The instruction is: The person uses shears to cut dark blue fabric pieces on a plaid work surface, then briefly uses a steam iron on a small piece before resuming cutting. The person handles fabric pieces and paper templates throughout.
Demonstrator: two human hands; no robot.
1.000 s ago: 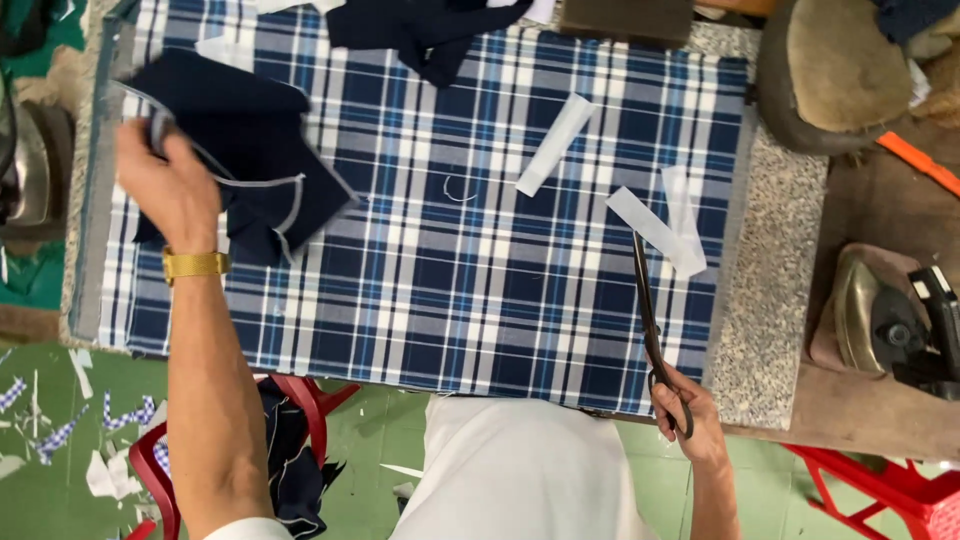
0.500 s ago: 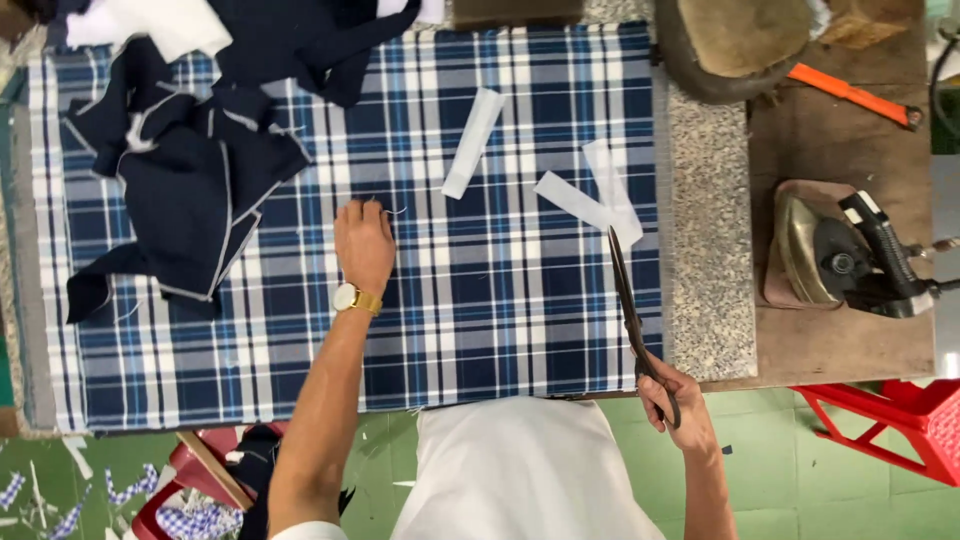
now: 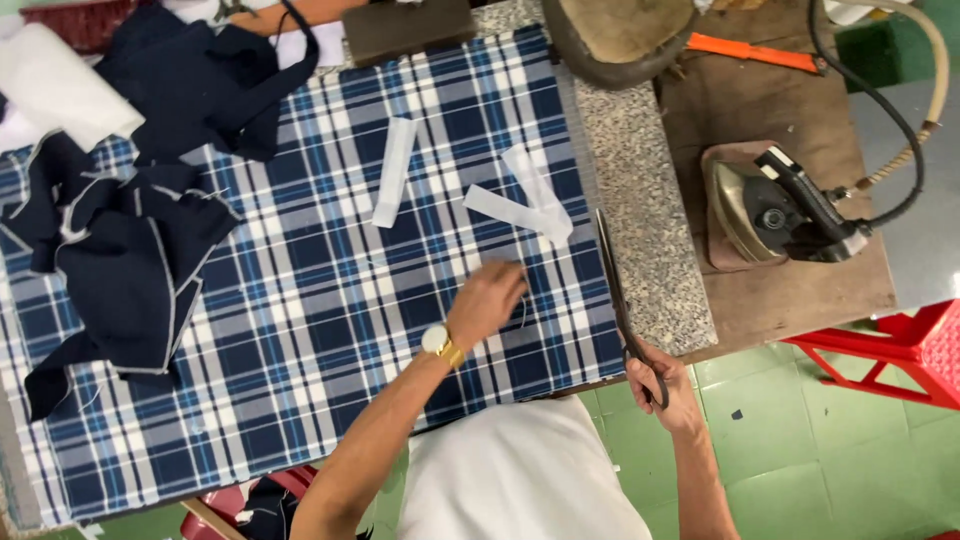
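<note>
Left hand (image 3: pixel 487 300) flat on plaid cloth (image 3: pixel 300 300), fingers loosely curled, holding nothing, near white strips (image 3: pixel 520 205). Right hand (image 3: pixel 660 385) closed around scissors (image 3: pixel 618 290) handles at near right edge.

Your left hand (image 3: pixel 487 300) sits flat-ish on the plaid cloth (image 3: pixel 300 330), fingers aimed toward 1 o'clock, just short of the two crossed white strips (image 3: pixel 520 205). A third white strip (image 3: pixel 393 172) lies apart at about 11 o'clock from that hand. Your right hand (image 3: pixel 655 380) grips the handles of the long scissors (image 3: pixel 615 290), blades closed and pointing to 12 along the cloth's edge on the speckled stone top (image 3: pixel 640 220). Dark navy fabric pieces (image 3: pixel 130 260) pile up at 9 o'clock. The iron (image 3: pixel 775 210) rests at 3 o'clock on the wooden board (image 3: pixel 790 290).
</note>
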